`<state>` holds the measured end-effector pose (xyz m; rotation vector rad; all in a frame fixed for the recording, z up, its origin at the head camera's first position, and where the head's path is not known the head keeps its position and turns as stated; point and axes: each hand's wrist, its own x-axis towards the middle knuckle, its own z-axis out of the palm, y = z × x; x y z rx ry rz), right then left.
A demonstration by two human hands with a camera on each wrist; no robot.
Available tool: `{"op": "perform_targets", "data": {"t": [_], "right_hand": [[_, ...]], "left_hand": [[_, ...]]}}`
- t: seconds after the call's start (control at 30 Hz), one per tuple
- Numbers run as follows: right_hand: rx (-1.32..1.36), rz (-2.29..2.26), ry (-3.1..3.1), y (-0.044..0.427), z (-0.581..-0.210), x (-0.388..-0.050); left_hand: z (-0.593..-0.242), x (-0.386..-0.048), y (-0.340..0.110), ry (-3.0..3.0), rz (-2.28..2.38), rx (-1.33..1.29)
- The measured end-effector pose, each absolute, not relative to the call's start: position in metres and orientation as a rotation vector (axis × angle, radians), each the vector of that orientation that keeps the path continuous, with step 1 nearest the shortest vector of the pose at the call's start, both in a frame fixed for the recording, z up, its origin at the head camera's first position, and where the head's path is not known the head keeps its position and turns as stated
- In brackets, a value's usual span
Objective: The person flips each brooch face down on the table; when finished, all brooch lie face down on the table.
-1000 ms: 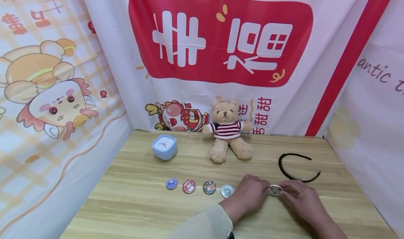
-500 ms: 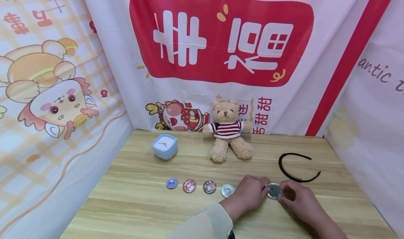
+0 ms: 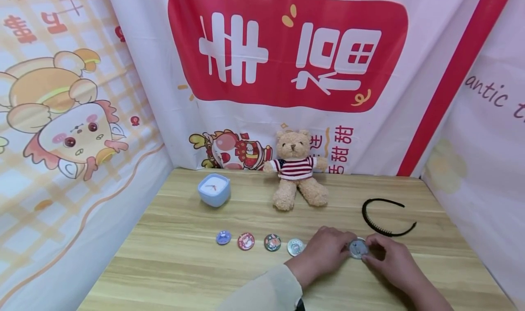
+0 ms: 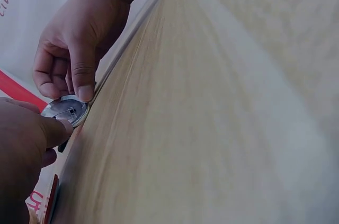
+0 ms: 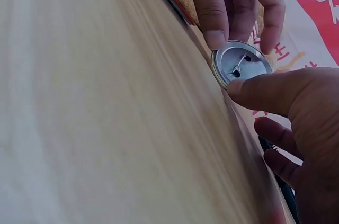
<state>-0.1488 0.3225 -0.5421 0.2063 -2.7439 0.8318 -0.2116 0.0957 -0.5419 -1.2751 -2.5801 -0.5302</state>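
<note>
A round pin badge (image 3: 358, 248) is held between both hands at the right of the table, with its silvery back and wire pin facing me. My left hand (image 3: 326, 252) pinches its left edge. On the opposite edge, the thumb and index finger of my right hand (image 3: 391, 261) grip the rim. The right wrist view shows the badge's metal back (image 5: 241, 65) closely, with the pin lying across it; its printed front is hidden. To the left, several badges lie in a row: blue (image 3: 223, 237), red (image 3: 246, 241), dark green (image 3: 272, 242) and pale green (image 3: 295, 247).
Behind the right hand lies a black toothed headband (image 3: 383, 229). A teddy bear (image 3: 297, 172) in a striped shirt sits against the back cloth. The light-blue clock (image 3: 214, 190) stands at the back left of the wooden table (image 3: 176, 265).
Between the hands, the badge has tilted from nearly edge-on to showing its silvery back. Both hands have stayed almost in place, and the things on the table have not moved.
</note>
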Motion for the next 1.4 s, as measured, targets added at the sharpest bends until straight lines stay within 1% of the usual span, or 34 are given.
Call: {"op": "perform_targets", "data": {"t": [0.43, 0.83, 1.4], "right_hand": [[0.300, 0.788, -2.785, 0.330, -0.540, -0.148], [0.308, 0.781, -2.773, 0.334, -0.541, -0.145], [0.475, 0.695, -2.702, 0.336, -0.545, -0.146]], "left_hand": [[-0.543, -0.209, 0.099, -2.589, -0.346, -1.351], [-0.543, -0.207, 0.100, -2.612, -0.358, -1.310], [-0.540, -0.205, 0.098, -2.636, -0.230, -1.313]]}}
